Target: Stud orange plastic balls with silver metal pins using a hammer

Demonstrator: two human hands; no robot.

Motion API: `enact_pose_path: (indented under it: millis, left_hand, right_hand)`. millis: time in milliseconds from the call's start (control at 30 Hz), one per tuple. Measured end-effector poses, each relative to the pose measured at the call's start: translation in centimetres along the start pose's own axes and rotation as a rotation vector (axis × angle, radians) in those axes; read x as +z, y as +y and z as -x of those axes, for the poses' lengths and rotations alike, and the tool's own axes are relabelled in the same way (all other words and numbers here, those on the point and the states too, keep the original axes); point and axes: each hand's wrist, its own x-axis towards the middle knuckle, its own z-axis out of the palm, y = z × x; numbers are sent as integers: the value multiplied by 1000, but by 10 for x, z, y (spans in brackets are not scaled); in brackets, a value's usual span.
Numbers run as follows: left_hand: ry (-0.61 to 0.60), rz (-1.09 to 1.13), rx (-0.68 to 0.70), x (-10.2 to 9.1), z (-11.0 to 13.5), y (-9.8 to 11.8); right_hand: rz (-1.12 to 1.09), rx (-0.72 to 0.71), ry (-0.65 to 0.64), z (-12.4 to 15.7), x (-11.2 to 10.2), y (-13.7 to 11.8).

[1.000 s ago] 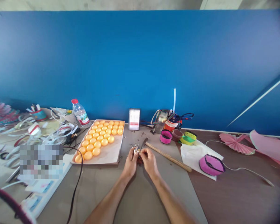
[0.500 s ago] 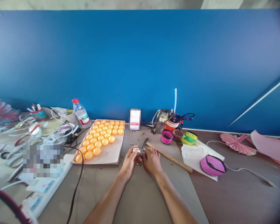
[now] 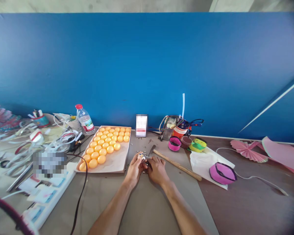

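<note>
A small round piece covered in shiny silver studs is held between the thumb and fingers of my left hand, just above the table. My right hand is right beside it, fingers curled and pressed together at the piece's right side. Whatever those fingertips grip is too small or hidden to name. Loose silvery bits lie on the table around the fingertips. A hammer with a wooden handle rests just right of my right hand, its dark head near the knuckles.
Orange balls fill much of a shallow white tray at left. A phone stands against the blue partition. Right are small coloured fabric rings and pink paper. A dark cable, power strip and bottle are left.
My left hand has shifted slightly left with the studded piece, which looks turned a little. My right fingers have moved slightly left and are curled more closely. The hammer lies still.
</note>
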Motion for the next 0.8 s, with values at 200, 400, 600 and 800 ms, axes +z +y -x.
enact_pose_path:
  millis: [200,400,600,800]
  left_hand:
    - [-6,31,-19,-1,0,-1]
    - [25,-12,-12,-4,-2,-2]
    - [11,-71,-20,-4,-2,-5]
    - [-2,-39,24,-2,-1,-2]
  right_hand:
    - [-82,55,65,-1,3,-1]
    - [-423,90,233,-5,-2,2]
    - [-929,258,302,-12,1,8]
    - [-1493,265,292,-14,-5,3]
